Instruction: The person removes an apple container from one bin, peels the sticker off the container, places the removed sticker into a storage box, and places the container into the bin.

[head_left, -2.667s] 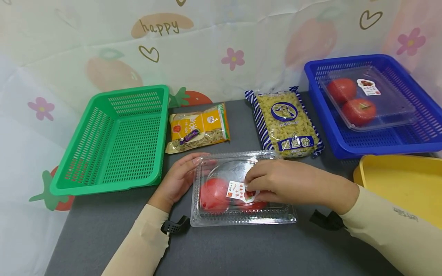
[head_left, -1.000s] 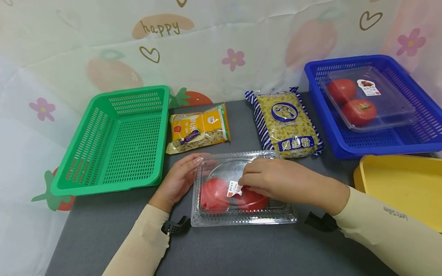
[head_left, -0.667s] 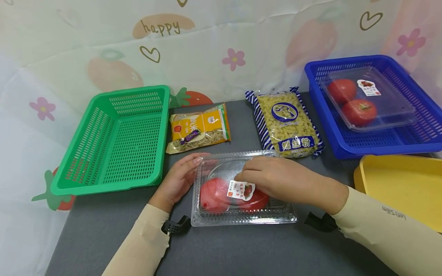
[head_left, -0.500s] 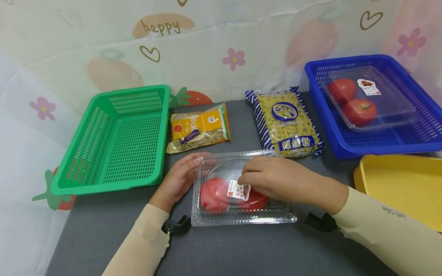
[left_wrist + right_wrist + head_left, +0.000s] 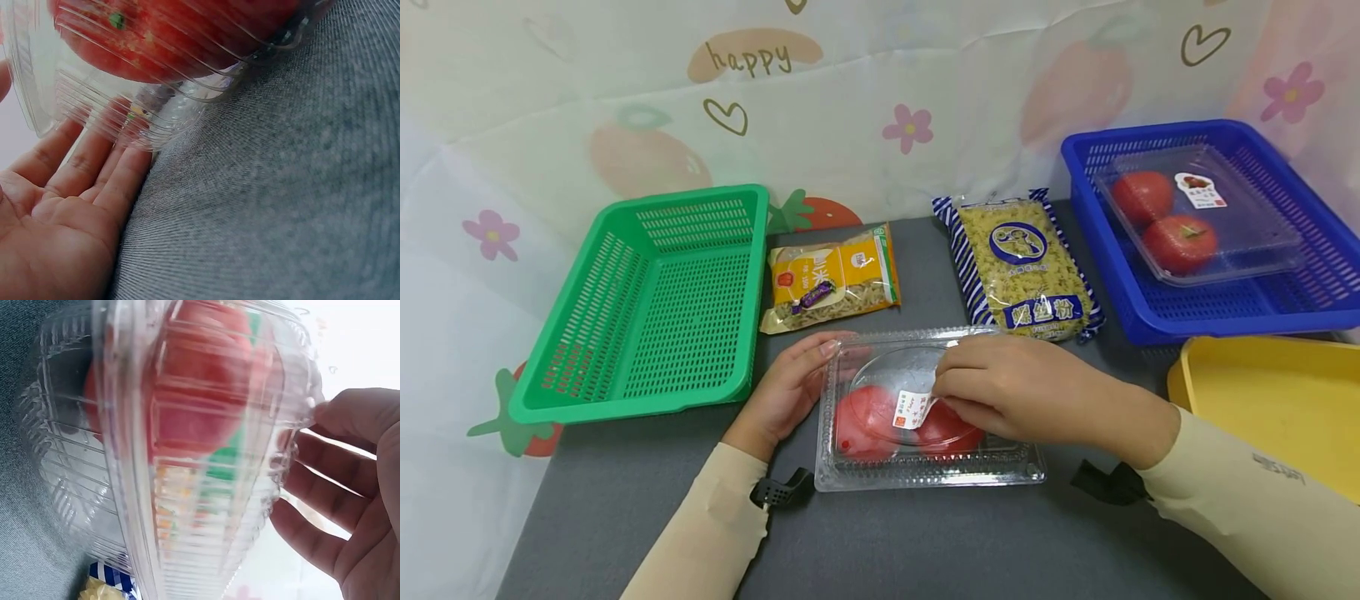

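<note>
Label [image 5: 912, 410] is lying atop the clear container [image 5: 925, 481], long axis running left to right; just right of it, the nearer right hand [image 5: 1007, 387] is pinching its raised right end, while the left hand [image 5: 782, 393] is resting straight fingers against the container's left side.

Even light and glare on the box [image 5: 902, 367] in the head view; left wrist view dimmer; right one blurred (backdrop [image 5: 359, 344] bleached white).

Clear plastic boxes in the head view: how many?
2. One clear box is on the table, left hand touching its side; the second clear box is in the blue basket. Neither is fully hidden.
</note>
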`<control>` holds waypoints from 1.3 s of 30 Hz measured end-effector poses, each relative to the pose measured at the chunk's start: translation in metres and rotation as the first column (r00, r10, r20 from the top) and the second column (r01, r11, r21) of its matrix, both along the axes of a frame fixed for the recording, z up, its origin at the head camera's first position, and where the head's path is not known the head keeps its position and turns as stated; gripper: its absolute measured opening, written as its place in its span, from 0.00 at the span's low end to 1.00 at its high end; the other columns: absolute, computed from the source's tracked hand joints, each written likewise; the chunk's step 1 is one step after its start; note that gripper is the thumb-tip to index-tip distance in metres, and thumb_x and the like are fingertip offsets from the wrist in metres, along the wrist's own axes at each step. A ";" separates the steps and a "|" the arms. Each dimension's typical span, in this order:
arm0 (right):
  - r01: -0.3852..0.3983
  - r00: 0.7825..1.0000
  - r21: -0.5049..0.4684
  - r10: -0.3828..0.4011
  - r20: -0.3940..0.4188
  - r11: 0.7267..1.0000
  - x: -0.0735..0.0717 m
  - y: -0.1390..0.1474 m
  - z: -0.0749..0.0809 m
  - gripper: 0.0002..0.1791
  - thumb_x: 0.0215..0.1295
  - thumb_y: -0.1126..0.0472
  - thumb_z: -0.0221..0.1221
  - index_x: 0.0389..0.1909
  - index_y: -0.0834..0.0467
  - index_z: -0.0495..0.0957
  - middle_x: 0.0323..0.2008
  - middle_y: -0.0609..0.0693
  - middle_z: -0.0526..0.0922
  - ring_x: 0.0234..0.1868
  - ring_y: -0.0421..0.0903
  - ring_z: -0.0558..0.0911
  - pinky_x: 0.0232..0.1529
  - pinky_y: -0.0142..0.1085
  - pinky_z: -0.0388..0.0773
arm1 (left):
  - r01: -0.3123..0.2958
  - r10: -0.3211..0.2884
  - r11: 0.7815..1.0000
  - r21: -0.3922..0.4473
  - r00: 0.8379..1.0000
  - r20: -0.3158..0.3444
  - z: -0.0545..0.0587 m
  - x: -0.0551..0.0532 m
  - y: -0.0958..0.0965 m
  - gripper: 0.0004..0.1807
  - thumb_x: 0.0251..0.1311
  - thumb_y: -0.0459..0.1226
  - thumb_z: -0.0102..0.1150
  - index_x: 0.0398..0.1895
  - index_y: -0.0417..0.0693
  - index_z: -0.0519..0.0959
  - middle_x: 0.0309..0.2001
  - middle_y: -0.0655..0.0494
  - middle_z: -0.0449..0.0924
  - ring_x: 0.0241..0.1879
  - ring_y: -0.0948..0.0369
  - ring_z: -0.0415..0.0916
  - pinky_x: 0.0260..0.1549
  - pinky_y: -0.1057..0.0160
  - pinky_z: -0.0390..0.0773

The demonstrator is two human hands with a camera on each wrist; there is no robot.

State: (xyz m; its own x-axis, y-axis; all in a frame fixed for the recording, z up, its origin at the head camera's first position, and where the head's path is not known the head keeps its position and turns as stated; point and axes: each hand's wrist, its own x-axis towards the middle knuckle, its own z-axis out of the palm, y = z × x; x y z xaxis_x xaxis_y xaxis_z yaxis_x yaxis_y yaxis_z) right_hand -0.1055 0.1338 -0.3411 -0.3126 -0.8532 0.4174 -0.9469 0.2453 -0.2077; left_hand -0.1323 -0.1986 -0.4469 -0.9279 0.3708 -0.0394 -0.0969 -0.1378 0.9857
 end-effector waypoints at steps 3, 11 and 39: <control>0.004 1.000 -0.018 -0.004 -0.011 1.000 0.000 0.002 0.001 0.12 0.65 0.67 0.75 0.47 0.58 0.87 0.45 0.48 0.87 0.48 0.46 0.85 0.52 0.44 0.87 | -0.001 0.001 1.000 0.009 1.000 0.002 0.001 0.000 0.001 0.23 0.82 0.40 0.51 0.69 0.33 0.77 0.65 0.35 0.82 0.65 0.45 0.81 0.66 0.49 0.79; 0.036 0.999 -0.064 -0.037 -0.016 0.997 -0.001 0.014 0.006 0.14 0.61 0.68 0.76 0.48 0.58 0.88 0.46 0.48 0.89 0.48 0.47 0.87 0.51 0.45 0.88 | 0.005 -0.005 1.000 0.002 1.000 0.006 0.001 0.000 0.000 0.23 0.82 0.41 0.51 0.69 0.33 0.77 0.66 0.34 0.80 0.66 0.44 0.80 0.67 0.50 0.77; 0.512 0.853 -0.122 -0.520 -0.041 0.850 0.025 0.168 -0.001 0.35 0.85 0.33 0.45 0.42 0.55 0.90 0.39 0.46 0.90 0.38 0.49 0.86 0.54 0.15 0.69 | 0.005 -0.005 1.000 0.007 1.000 0.007 0.002 0.001 0.001 0.23 0.83 0.41 0.51 0.70 0.33 0.76 0.67 0.37 0.80 0.67 0.44 0.79 0.66 0.50 0.78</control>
State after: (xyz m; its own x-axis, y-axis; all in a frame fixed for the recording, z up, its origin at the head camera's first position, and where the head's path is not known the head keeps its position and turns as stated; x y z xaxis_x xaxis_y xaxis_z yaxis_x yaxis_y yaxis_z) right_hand -0.0802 0.3018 -0.3421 -0.6629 -0.5283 0.5305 -0.7027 0.6836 -0.1973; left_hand -0.1316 -0.1980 -0.4452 -0.9259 0.3753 -0.0436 -0.1050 -0.1447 0.9839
